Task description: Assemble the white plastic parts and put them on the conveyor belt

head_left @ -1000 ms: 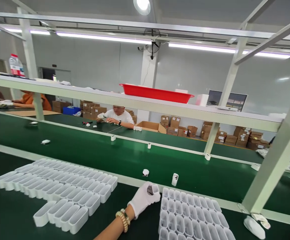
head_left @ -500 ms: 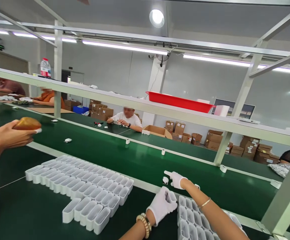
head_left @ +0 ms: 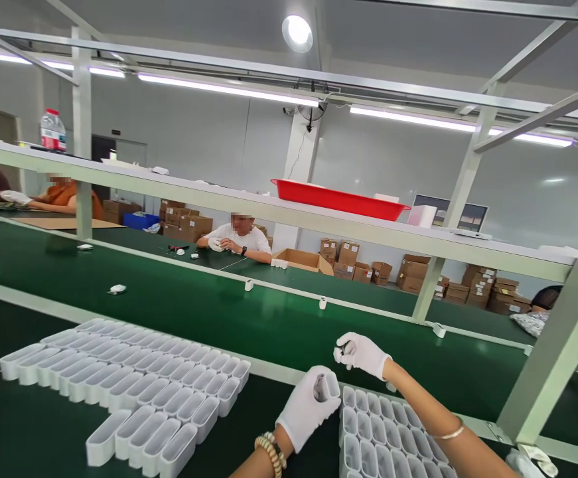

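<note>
My left hand [head_left: 304,408], in a white glove, is closed around a small white oval plastic cup [head_left: 329,387], its opening tilted upward. Over the green belt my gloved right hand [head_left: 365,356] pinches a small white part [head_left: 339,354] with a dark underside; its exact kind is hard to make out. On the left stands a block of several rows of white oval cups [head_left: 134,378], open side up. A second block of the same cups [head_left: 383,431] lies below my right forearm.
A green conveyor belt [head_left: 209,305] runs across, with a white part [head_left: 117,289] on it. Overhead, a shelf carries a red tray [head_left: 338,201] and a bottle [head_left: 52,131]. A metal post [head_left: 552,352] stands at right. Another person [head_left: 241,239] sits beyond the belt.
My right hand has closed on the small white part and lifted it off the belt. My left hand keeps its cup. At the left edge, another person's hand with a brown object has almost left view.
</note>
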`<state>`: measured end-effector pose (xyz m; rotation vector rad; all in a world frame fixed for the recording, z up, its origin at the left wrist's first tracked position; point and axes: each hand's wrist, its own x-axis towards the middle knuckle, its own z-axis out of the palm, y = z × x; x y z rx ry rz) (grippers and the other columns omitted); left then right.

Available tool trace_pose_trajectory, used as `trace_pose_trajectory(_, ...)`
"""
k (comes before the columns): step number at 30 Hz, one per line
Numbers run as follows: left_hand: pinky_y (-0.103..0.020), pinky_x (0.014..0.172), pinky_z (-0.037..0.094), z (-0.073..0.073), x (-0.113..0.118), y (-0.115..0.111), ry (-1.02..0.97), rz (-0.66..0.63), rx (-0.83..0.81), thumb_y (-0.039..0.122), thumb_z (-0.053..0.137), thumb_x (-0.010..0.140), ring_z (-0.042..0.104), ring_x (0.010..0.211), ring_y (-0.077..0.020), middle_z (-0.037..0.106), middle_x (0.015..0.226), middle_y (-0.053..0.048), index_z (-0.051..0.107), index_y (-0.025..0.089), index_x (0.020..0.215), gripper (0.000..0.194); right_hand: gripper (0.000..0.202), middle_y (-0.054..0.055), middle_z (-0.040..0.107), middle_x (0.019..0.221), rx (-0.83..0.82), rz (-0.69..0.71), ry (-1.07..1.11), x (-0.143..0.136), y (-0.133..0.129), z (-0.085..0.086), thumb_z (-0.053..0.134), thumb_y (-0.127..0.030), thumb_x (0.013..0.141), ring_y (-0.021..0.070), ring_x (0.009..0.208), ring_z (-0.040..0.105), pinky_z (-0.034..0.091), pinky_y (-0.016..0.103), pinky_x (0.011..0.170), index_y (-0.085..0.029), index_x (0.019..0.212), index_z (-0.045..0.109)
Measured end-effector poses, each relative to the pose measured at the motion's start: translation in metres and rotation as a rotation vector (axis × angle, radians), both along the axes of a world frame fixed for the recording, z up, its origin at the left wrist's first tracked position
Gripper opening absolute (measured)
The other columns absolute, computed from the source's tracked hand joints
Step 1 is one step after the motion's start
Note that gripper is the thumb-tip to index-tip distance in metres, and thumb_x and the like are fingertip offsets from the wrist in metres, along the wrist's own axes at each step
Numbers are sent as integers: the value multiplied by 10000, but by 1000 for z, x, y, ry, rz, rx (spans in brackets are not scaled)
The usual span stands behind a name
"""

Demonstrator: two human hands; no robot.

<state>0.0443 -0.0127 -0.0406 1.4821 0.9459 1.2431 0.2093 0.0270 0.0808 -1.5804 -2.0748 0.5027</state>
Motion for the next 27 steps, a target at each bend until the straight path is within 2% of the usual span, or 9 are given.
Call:
trace_pose_trajectory(3,-353,860,555,4,-3,-7,90,66,101,235,741,736,671,923,-227,718,1032,-69,632,181,1161,442,601,-21,640,657,-196,73,312,19,-16,-2,825,-616,652,136,542,621,546,302,572,-160,938,557)
trace_pose_trajectory(5,-407,970,540,7,-4,-11,143,98,169,252,737,753,677,1022,-257,727,1127,-89,652,193,1174,433,759,-6,661,691,-250,98,485,28,-30,-6,857,-692,468,149,551,622,546,330,594,-192,926,517)
trace_pose_trajectory(6,-430,1005,533,7,-4,-13,161,103,195,254,738,754,676,1069,-272,726,1174,-94,662,204,1179,434,798,6,676,725,-263,108,550,31,-39,-9,858,-707,424,154,564,627,548,342,611,-199,934,514)
trace_pose_trajectory(8,-461,1055,519,6,-4,-16,187,92,242,239,744,747,660,1170,-297,712,1260,-96,680,229,1189,446,804,21,687,769,-286,121,636,34,-56,-14,867,-685,432,163,581,642,546,356,634,-195,976,532)
trace_pose_trajectory(10,-475,1098,497,3,-3,-17,204,71,290,224,755,744,633,1249,-310,700,1308,-94,691,249,1202,463,750,7,663,743,-318,129,677,35,-72,-19,902,-575,480,168,583,645,538,358,641,-178,1018,564)
trace_pose_trajectory(13,-488,1124,480,-2,-3,-17,228,55,345,221,758,762,621,1280,-308,695,1331,-91,684,266,1243,489,621,1,630,758,-334,160,702,34,-88,-23,901,-382,548,172,612,629,523,371,664,-171,1052,606)
trace_pose_trajectory(15,-501,1133,471,-4,-4,-17,242,53,358,213,753,769,620,1283,-305,689,1342,-90,672,267,1266,506,543,8,617,774,-317,175,707,33,-94,-22,877,-319,574,186,638,613,509,389,678,-200,1043,630)
trace_pose_trajectory(19,-523,1141,461,-2,-7,-19,279,43,350,198,739,782,611,1294,-309,678,1355,-101,660,252,1282,509,438,29,604,764,-312,184,716,34,-99,-16,845,-280,618,221,684,578,501,438,751,-262,1017,663)
trace_pose_trajectory(27,-502,1109,495,-1,-8,-20,298,-33,439,208,758,823,633,1248,-290,685,1328,-97,645,255,1288,481,378,33,559,803,-334,208,652,35,-99,-24,786,-291,633,205,709,553,490,438,780,-227,980,649)
